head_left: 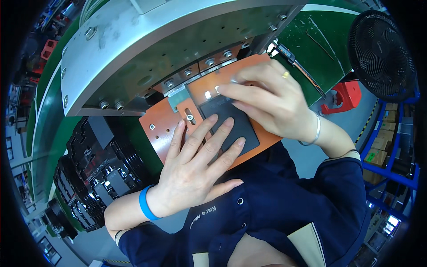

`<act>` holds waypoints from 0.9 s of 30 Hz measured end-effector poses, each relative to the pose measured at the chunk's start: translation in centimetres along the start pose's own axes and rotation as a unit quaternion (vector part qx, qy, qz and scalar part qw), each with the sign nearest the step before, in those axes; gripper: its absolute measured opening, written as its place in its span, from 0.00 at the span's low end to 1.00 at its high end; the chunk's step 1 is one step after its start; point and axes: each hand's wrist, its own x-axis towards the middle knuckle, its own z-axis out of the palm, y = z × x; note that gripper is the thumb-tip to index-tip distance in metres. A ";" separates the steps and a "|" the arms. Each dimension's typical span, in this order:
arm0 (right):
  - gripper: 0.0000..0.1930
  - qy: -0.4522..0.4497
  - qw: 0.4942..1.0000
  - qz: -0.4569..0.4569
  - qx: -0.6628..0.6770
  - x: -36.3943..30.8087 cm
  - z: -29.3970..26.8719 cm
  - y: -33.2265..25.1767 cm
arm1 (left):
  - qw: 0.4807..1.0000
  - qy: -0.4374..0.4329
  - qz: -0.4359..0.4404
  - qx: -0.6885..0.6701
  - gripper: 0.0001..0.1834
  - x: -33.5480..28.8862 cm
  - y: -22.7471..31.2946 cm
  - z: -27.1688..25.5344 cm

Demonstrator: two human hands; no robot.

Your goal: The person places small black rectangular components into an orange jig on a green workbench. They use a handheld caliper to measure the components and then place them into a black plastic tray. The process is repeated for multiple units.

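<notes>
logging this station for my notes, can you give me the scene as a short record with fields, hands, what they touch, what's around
left hand: left hand lies flat, fingers spread on the dark grey square pad
right hand: right hand presses fingertips at the pad's upper edge
base: orange flat fixture plate beneath the pad
above: grey bolted metal machine block
left side: stacked black plastic trays
right side: black round fan
worn: blue wristband, silver bangle

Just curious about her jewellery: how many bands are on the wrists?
2: a blue wristband on the left hand, a silver bangle on the right hand.
</notes>
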 end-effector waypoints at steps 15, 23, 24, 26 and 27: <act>0.14 -0.102 0.993 0.033 0.054 0.1 -0.7 -0.6 | 1.000 0.000 0.000 0.018 0.38 0.1 0.0 0.1; 0.13 -0.124 0.992 -0.001 -0.025 1.3 1.1 -0.2 | 1.000 0.000 0.000 0.001 0.37 0.1 -0.1 0.4; 0.13 -0.118 0.993 -0.008 -0.029 1.2 1.2 -0.1 | 1.000 0.000 -0.003 0.000 0.37 0.1 -0.1 0.4; 0.14 -0.118 0.993 -0.003 -0.012 1.1 1.2 0.1 | 1.000 -0.001 -0.001 0.003 0.37 0.1 -0.1 0.3; 0.14 -0.118 0.993 0.000 -0.004 1.0 1.2 0.2 | 1.000 0.001 0.000 0.002 0.37 0.2 0.0 0.4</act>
